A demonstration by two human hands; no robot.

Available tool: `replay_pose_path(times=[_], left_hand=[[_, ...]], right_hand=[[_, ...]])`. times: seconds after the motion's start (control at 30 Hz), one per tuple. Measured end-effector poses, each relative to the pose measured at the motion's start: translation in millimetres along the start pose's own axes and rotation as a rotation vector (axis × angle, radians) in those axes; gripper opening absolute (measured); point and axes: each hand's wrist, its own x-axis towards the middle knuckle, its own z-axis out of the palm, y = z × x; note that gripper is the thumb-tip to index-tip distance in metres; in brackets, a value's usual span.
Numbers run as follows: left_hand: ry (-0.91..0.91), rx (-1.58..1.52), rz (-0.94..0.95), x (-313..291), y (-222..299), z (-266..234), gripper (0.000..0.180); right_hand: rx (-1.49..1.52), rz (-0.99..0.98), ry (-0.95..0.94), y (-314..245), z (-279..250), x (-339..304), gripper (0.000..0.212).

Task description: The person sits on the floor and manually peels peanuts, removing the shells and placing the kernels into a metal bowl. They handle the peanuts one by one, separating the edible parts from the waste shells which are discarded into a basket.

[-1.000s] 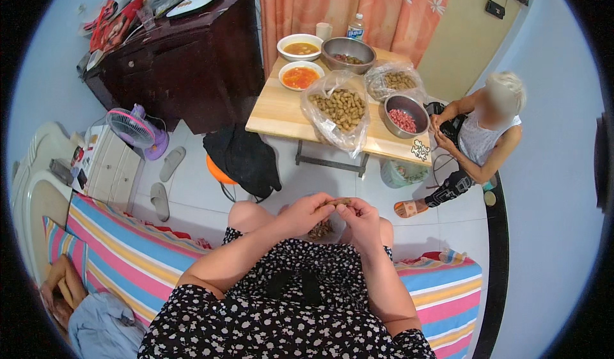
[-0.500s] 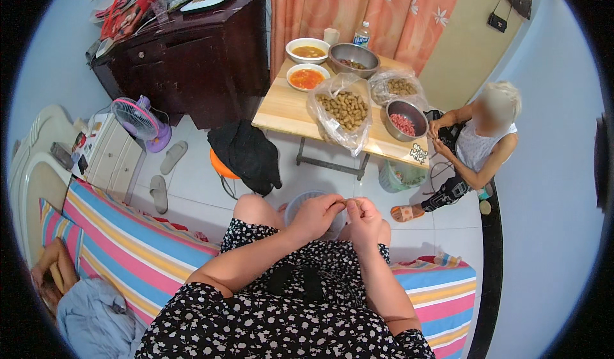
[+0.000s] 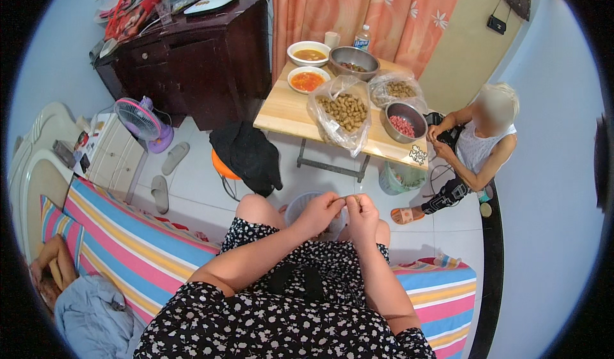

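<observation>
My left hand [image 3: 320,214] and my right hand [image 3: 363,218] meet over my lap, fingertips pinched together. Between them is a small brown piece that looks like a peanut [image 3: 346,198], mostly covered by the fingers. Below my hands, between my knees, a pale bucket [image 3: 294,208] stands on the floor, partly hidden by my hands. On the table ahead, a clear plastic bag [image 3: 346,112] holds unshelled peanuts. To its right, a steel bowl [image 3: 405,108] contains reddish kernels.
The wooden table [image 3: 279,113] also carries soup bowls [image 3: 294,46], a larger steel bowl [image 3: 369,57] and a bottle [image 3: 362,37]. At right, another person [image 3: 486,145] sits with hands together beside a green basket [image 3: 386,179]. An orange stool [image 3: 224,165] under black cloth stands left.
My hands stay together, with the left fingers shifted slightly and closed nearer to the right fingertips. The whole view has moved a little. The other person's hands remain together.
</observation>
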Motion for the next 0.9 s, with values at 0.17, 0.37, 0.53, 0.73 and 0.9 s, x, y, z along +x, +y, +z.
replay_pose_path(times=[0.17, 0.37, 0.53, 0.73, 0.9], left_hand=[[0.08, -0.138, 0.162, 4, -13, -3, 0.017], [0.082, 0.452, 0.364, -7, 24, -19, 0.023], [0.021, 0.38, 0.36, -5, 19, -24, 0.022], [-0.074, 0.363, 0.185, -2, 12, -23, 0.02], [-0.085, 0.125, 0.106, 3, -2, -18, 0.016]], right_hand=[[0.734, 0.582, -0.194, -10, -7, 2, 0.016], [0.59, 0.648, -0.275, -3, -3, -1, 0.02], [0.616, 0.616, -0.295, -7, -9, 5, 0.01], [0.458, 0.458, -0.271, -5, -1, 2, 0.007], [0.362, 0.451, -0.316, 4, -3, 7, 0.008]])
